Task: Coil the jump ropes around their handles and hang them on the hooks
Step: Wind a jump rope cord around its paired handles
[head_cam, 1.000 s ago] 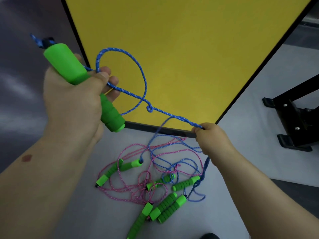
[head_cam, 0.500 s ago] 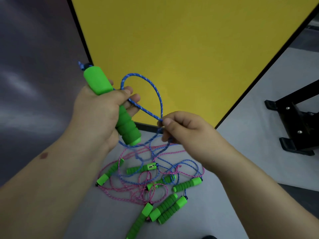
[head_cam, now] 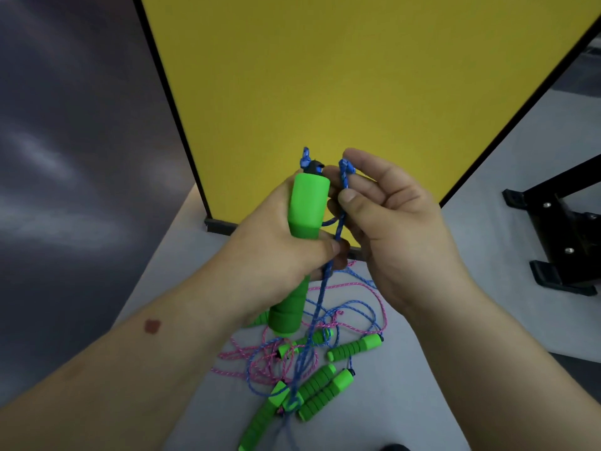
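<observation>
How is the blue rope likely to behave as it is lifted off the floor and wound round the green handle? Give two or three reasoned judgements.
Probably floppy: the blue rope hangs limp below the hands and lies in loose curls on the floor.
Likely to snag: it crosses the pink rope in a tangle.
Seemingly light: the right hand holds its loop with a fingertip pinch, beside the green handle.

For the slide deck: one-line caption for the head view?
Left hand grips a green handle while the right hand pinches its blue rope above tangled ropes.

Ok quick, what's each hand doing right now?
Left hand: closed around the green jump rope handle.
Right hand: pinching the blue rope between thumb and fingers, beside the handle.
</observation>
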A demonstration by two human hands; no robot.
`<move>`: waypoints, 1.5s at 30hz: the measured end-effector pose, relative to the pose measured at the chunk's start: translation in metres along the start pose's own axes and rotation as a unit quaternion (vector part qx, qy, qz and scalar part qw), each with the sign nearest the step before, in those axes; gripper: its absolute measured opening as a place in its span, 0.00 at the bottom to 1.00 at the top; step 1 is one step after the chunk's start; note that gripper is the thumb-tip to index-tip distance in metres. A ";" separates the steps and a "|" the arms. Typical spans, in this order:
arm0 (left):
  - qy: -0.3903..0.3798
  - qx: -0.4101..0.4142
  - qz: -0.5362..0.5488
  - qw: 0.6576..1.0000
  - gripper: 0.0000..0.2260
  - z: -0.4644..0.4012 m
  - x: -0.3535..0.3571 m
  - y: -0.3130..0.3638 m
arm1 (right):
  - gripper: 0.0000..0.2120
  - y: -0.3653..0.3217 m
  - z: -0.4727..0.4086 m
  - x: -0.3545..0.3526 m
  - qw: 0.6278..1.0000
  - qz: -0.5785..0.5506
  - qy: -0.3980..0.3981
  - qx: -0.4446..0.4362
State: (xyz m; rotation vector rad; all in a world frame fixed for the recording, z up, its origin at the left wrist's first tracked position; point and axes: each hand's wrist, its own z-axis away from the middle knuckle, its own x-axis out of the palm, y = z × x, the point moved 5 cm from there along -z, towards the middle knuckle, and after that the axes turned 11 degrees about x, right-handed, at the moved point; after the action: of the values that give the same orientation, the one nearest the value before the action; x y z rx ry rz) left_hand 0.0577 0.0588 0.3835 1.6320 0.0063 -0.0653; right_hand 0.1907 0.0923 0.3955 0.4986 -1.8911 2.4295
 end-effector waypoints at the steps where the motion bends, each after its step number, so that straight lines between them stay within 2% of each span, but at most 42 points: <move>1: 0.024 0.001 0.022 0.999 0.21 0.000 -0.002 0.002 | 0.19 0.001 0.001 0.000 1.000 0.004 0.001 0.005; 3: 0.082 0.009 0.072 0.994 0.18 -0.002 -0.008 0.005 | 0.16 0.007 0.001 0.000 0.999 0.024 0.014 0.017; 5: 0.125 0.025 0.116 0.985 0.16 -0.005 -0.014 0.008 | 0.11 0.017 0.001 0.002 0.993 0.102 0.013 0.052; 6: 0.143 0.030 0.128 0.981 0.16 -0.006 -0.019 0.009 | 0.11 0.023 0.002 0.004 0.984 0.158 -0.015 0.079; 8: 0.174 0.042 0.119 0.977 0.16 -0.007 -0.028 0.011 | 0.07 0.030 0.005 0.009 0.958 0.251 -0.078 0.114; 10: 0.184 0.051 0.106 0.976 0.17 -0.007 -0.034 0.012 | 0.05 0.027 0.006 0.006 0.952 0.283 -0.069 0.095; 12: 0.167 0.036 0.105 0.980 0.17 -0.008 -0.034 0.007 | 0.05 0.019 0.005 0.000 0.969 0.241 -0.017 0.060; 14: 0.117 0.020 0.096 0.988 0.18 -0.008 -0.025 0.002 | 0.05 0.013 0.003 -0.002 0.984 0.175 0.015 0.033; 17: 0.051 0.043 -0.007 0.998 0.16 -0.004 -0.010 0.000 | 0.08 0.009 0.004 0.000 0.996 0.078 0.022 0.027; 19: 0.051 0.065 -0.058 0.995 0.15 -0.003 -0.007 0.003 | 0.08 0.009 0.004 -0.001 0.998 0.048 0.035 0.031; 21: 0.085 0.076 -0.033 0.993 0.16 -0.004 -0.009 0.005 | 0.05 0.010 0.003 0.000 0.997 0.056 0.034 0.032; 23: 0.127 0.082 0.035 0.988 0.17 -0.006 -0.016 0.009 | 0.06 0.017 0.001 0.000 0.993 0.105 0.007 0.059; 25: 0.157 0.082 0.100 0.979 0.16 -0.009 -0.025 0.012 | 0.09 0.025 0.002 0.003 0.973 0.204 -0.044 0.101; 27: 0.170 0.086 0.123 0.974 0.17 -0.010 -0.033 0.016 | 0.08 0.028 0.004 0.003 0.951 0.286 -0.060 0.105; 30: 0.176 0.061 0.108 0.976 0.14 -0.010 -0.038 0.009 | 0.07 0.019 0.005 0.002 0.968 0.241 -0.024 0.060; 32: 0.131 0.039 0.069 0.988 0.15 -0.009 -0.028 0.004 | 0.07 0.012 0.005 0.001 0.982 0.184 0.003 0.033; 35: 0.047 0.080 -0.037 0.995 0.14 -0.004 -0.010 0.009 | 0.08 0.005 0.007 0.001 0.992 0.126 0.012 0.013; 38: 0.064 0.115 -0.088 0.987 0.15 -0.002 -0.008 0.015 | 0.09 0.006 0.007 0.003 0.994 0.106 0.006 0.028; 40: 0.105 0.117 -0.068 0.985 0.16 -0.003 -0.013 0.016 | 0.09 0.009 0.005 0.000 0.989 0.138 0.006 0.047; 42: 0.148 0.098 0.020 0.984 0.16 -0.005 -0.021 0.015 | 0.08 0.013 0.005 0.001 0.975 0.208 -0.021 0.080; 45: 0.168 0.089 0.112 0.975 0.16 -0.007 -0.031 0.019 | 0.07 0.018 0.007 0.001 0.956 0.270 -0.053 0.103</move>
State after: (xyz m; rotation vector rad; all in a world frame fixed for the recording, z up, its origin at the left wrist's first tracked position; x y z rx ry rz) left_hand 0.0283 0.0660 0.4044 1.7954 0.0780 0.3947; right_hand 0.1871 0.0811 0.3805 0.1176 -2.0432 3.0136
